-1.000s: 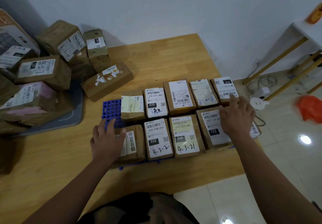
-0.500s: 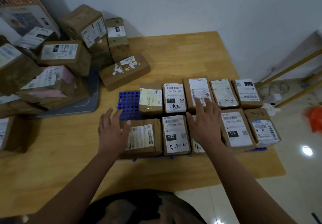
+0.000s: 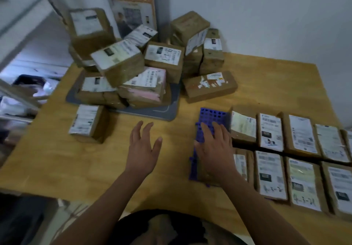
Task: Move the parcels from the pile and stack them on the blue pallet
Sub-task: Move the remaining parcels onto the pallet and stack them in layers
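A pile of brown parcels [image 3: 133,67] with white labels sits on a grey tray [image 3: 162,114] at the back left of the wooden table [image 3: 276,84]. The blue pallet [image 3: 211,115] lies at centre right, with two rows of parcels [image 3: 270,132] laid flat on it. My right hand [image 3: 213,149] rests flat, fingers straight, on the pallet's bare left end and the near-left parcel. My left hand [image 3: 142,147] hovers open over bare table left of the pallet, holding nothing.
One parcel [image 3: 87,123] stands alone near the table's left edge. A long parcel [image 3: 209,85] lies beside the tray. A large printed carton [image 3: 133,10] leans against the wall behind the pile. White walls close the back and right.
My view has swung left toward the pile. My right hand moved left from the front-row parcels to the pallet's left end. My left hand came off the near-left parcel.
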`<state>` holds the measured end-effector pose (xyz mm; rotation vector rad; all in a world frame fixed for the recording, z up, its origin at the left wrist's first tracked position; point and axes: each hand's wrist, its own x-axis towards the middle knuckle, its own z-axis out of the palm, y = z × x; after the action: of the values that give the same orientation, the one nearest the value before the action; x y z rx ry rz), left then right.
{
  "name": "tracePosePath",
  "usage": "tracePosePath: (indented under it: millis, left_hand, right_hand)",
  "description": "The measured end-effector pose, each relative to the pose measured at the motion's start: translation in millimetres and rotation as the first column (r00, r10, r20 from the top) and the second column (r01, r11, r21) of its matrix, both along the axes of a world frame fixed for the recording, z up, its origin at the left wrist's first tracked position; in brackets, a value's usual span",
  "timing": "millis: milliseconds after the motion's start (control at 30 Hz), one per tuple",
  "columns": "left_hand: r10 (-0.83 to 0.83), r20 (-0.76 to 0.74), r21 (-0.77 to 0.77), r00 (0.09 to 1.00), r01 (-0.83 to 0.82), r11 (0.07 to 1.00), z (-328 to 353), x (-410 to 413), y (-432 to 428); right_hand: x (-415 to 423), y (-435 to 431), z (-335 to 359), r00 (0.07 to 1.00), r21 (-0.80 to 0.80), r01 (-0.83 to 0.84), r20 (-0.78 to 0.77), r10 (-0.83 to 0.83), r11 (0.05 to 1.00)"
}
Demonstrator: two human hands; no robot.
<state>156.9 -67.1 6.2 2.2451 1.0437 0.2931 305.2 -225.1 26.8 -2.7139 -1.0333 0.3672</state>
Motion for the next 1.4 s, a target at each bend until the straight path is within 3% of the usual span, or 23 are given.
tracePosePath:
  millis: [500,700,867,1000,1100,1233,1400]
  left_hand:
    - [0.133,-0.041,0.030,0.990,-0.131,0.991,-28.9,-125.7,177.3]
    - [0.325,-0.068,-0.187,0.943,-0.332,0.925,-49.7,-135.8,243.5]
    - [0.273,-0.137,-0.314,0.952,-0.303,0.900,-68.5,-134.3,262.6]
    - [0.225,-0.109,-0.412,0.968,-0.250,0.876,-77.3,-138.6,253.7]
    - [0.204,-0.107,-0.433,0.973,-0.230,0.872,-81.4,-141.7,245.9]
    - [0.151,-0.155,-0.497,0.976,-0.209,0.842,-81.9,-135.4,223.2]
    - [0.103,-0.093,-0.515,0.990,-0.137,0.846,-77.1,-114.7,192.3]
  right_hand:
    - [-116.1,210.0,-9.7,0.934,-0.049,-0.318,-0.188,0.304,0.947]
    - [-144.0,271.1,-26.8,0.840,-0.029,-0.273,-0.494,0.224,0.962]
    - [-162.9,312.1,-40.0,0.864,-0.103,-0.407,-0.366,0.346,0.907]
    - [-170.5,331.3,-55.2,0.844,-0.031,-0.261,-0.492,0.213,0.965]
    - [-169.0,328.4,-62.3,0.787,0.012,-0.013,-0.616,0.018,1.000]
    - [-160.3,312.5,-69.1,0.819,0.013,0.146,-0.562,-0.113,0.989]
    - [-142.2,280.9,-67.0,0.842,-0.020,0.196,-0.509,-0.178,0.980]
